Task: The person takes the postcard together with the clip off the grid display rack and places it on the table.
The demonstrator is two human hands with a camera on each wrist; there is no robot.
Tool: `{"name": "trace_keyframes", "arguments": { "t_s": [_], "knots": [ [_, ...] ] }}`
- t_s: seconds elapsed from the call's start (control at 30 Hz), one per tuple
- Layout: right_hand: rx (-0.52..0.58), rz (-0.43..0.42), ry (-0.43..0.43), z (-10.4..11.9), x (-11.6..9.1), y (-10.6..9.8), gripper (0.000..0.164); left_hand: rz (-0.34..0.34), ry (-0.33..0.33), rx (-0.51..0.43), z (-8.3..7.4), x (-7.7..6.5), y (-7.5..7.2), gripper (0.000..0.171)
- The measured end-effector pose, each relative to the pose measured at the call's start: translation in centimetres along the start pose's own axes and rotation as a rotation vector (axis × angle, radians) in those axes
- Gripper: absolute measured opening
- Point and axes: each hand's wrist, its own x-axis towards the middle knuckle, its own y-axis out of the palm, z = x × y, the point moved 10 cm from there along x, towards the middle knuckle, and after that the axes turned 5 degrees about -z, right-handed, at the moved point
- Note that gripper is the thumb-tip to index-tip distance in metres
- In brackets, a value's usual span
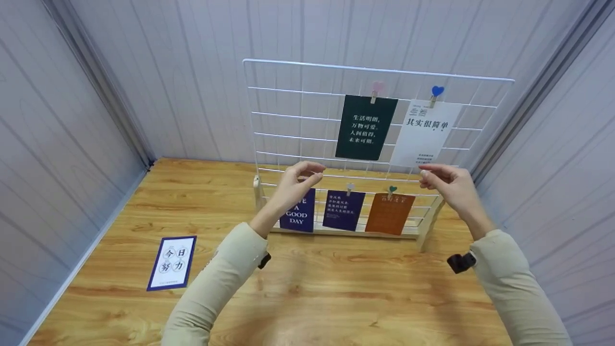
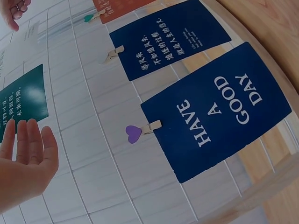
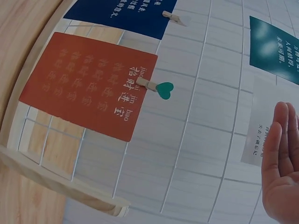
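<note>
My left hand [image 1: 299, 185] hovers in front of the white wire grid rack [image 1: 276, 114], holding nothing, its fingers relaxed. It is nearest to the blue "HAVE A GOOD DAY" card [image 2: 217, 112], held by a clip with a purple heart [image 2: 133, 134]. My right hand [image 1: 454, 186], likewise without anything in it, has its fingertips at the lower edge of the white card [image 1: 425, 137] in the head view. A blue-heart clip [image 1: 437, 91] pins that card. Left of it hangs a dark green card [image 1: 366, 129] under a pink-heart clip [image 1: 378, 87].
Another blue card [image 1: 343, 210] and an orange card [image 3: 88, 86] with a green-heart clip [image 3: 164, 90] hang on the lower grid. A wooden base [image 1: 348, 232] holds the rack on the wooden table [image 1: 336, 293]. A blue-bordered white card [image 1: 172, 263] lies flat at left.
</note>
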Motion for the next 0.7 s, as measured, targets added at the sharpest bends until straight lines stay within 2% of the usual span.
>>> {"name": "trace_keyframes", "arguments": {
  "t_s": [0.13,0.33,0.53,0.7],
  "knots": [
    [0.031,-0.003,-0.004,-0.9,1.0,0.0,0.033,-0.011,0.005,0.008,1.7,1.1,0.1,0.025],
    [0.006,-0.014,-0.020,-0.8,1.9,0.1,0.037,-0.024,0.027,0.040,1.6,1.8,0.0,0.023],
    [-0.028,-0.036,-0.018,0.4,2.6,0.3,0.039,-0.024,-0.013,0.054,1.9,2.4,0.1,0.025],
    [-0.014,-0.048,-0.031,1.4,3.3,0.5,0.036,-0.038,-0.007,0.039,1.5,3.1,0.4,0.027]
  ]
}}
